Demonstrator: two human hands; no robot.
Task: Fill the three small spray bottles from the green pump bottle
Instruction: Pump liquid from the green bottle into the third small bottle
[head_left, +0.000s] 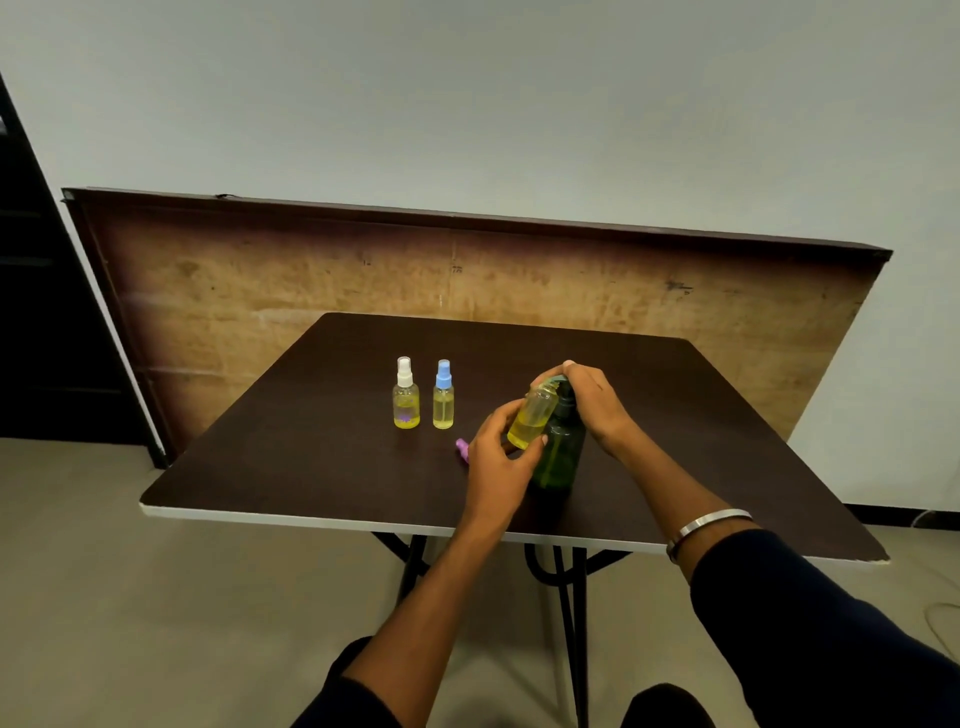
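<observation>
The right hand (587, 400) covers the pump head of the green pump bottle (561, 457), near the table's (311, 467) middle. The left hand (501, 452) grips an uncapped small bottle (532, 418), tilted against the pump. A purple cap (462, 448) is half hidden behind it. 2 capped spray bottles (406, 397) stand left, apart.

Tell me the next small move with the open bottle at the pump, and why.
Probably press the pump again: the left hand holds the uncapped bottle tilted at the green pump bottle, only its lower part yellow, and the right hand sits on the pump head. Its purple cap lies on the table.
</observation>
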